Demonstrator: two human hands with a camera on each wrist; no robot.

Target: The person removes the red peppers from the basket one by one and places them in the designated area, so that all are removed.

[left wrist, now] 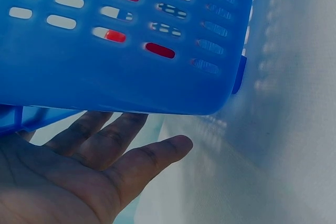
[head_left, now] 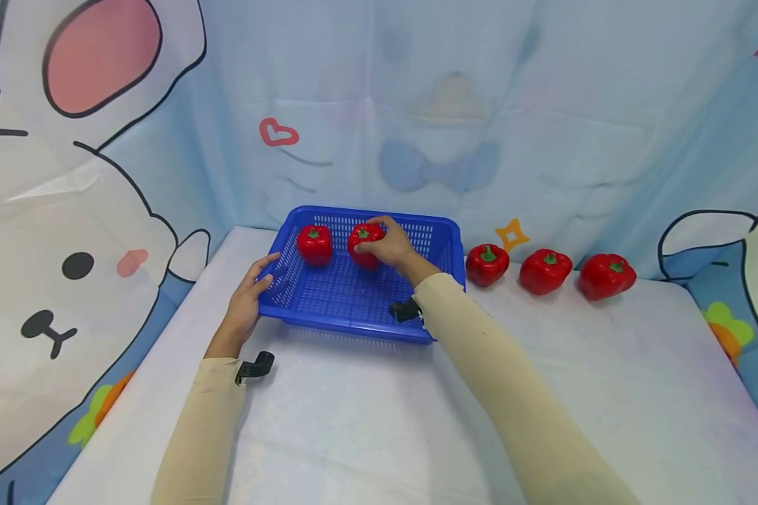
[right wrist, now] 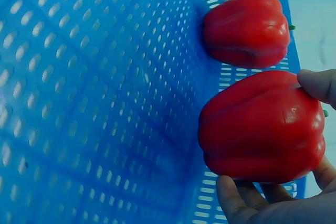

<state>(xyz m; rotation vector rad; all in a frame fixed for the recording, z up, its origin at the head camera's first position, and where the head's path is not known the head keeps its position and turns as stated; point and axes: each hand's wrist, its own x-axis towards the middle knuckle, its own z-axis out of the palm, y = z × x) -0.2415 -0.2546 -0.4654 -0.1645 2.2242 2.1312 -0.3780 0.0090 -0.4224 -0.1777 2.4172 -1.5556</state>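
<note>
Your right grip (head_left: 393,242) pinches a glossy red bell pepper with a green stem (right wrist: 262,129) between thumb and fingers, inside the blue perforated plastic basket (head_left: 347,325). Its long axis runs roughly upright, stem up; whether its base touches the basket's floor, you cannot tell. A matching second pepper (head_left: 314,247) stands just left of it. Your left grip (head_left: 245,301), fingers spread, touches the basket's left rim. Three more red peppers (head_left: 545,272) sit right of the basket on the white-covered bench (head_left: 341,414), nearer your right grip.
</note>
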